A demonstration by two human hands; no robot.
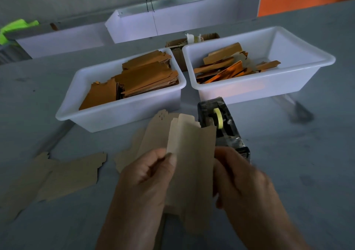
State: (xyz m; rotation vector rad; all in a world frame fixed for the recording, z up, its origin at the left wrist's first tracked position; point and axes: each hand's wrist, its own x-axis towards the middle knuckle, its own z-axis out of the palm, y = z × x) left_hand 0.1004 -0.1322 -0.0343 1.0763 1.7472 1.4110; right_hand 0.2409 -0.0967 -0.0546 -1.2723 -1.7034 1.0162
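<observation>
The cardboard blank (192,165) hangs just above the surface (288,173), before the tape dispenser (221,123). The left grip (148,174) pinches its folded flap; the right grip (240,178) curls round the opposite edge. It looks light, thin, easily creased: best held by the edges.

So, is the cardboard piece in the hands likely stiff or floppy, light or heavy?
Probably light: left hand and right hand hold the cardboard piece up by its edges alone. Likely flexes at its creases, where one panel already folds over.
</observation>
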